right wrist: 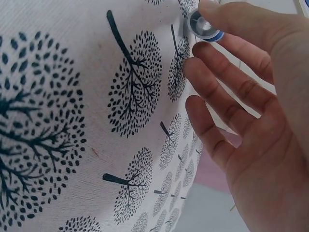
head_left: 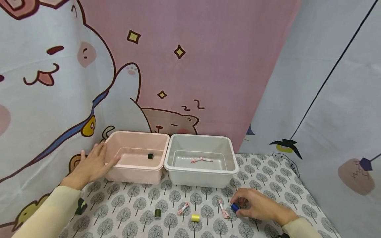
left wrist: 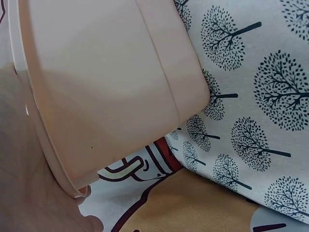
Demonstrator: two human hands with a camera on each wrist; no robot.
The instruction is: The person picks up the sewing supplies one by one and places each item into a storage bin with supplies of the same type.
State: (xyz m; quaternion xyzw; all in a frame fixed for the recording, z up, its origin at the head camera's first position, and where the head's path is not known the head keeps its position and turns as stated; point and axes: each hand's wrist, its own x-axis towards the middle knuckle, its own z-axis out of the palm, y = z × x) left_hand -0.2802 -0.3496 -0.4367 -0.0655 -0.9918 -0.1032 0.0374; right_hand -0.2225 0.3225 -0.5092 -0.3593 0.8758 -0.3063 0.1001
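Observation:
My right hand [head_left: 257, 205] pinches a blue thread spool [head_left: 234, 207] between thumb and fingertips, low over the tree-print cloth. In the right wrist view the spool's round end [right wrist: 203, 25] shows at the fingertips, while the other fingers stay loosely extended. With fingers spread, my left hand [head_left: 92, 167] rests on the left rim of a pink bin [head_left: 134, 172]. A black spool [head_left: 150, 156] lies inside that bin. Left of the blue spool is a folded pink-and-white cord bundle [head_left: 223, 210]. A yellow spool [head_left: 195, 218], another cord bundle [head_left: 183, 208] and a dark green spool [head_left: 157, 214] lie farther left.
A white bin [head_left: 202, 178] stands against the pink bin's right side, with pink-and-white cord bundles [head_left: 201, 160] on its floor. Behind both bins hangs a cartoon-printed curtain [head_left: 208, 82]. The tree-print cloth [head_left: 268, 175] covers the table.

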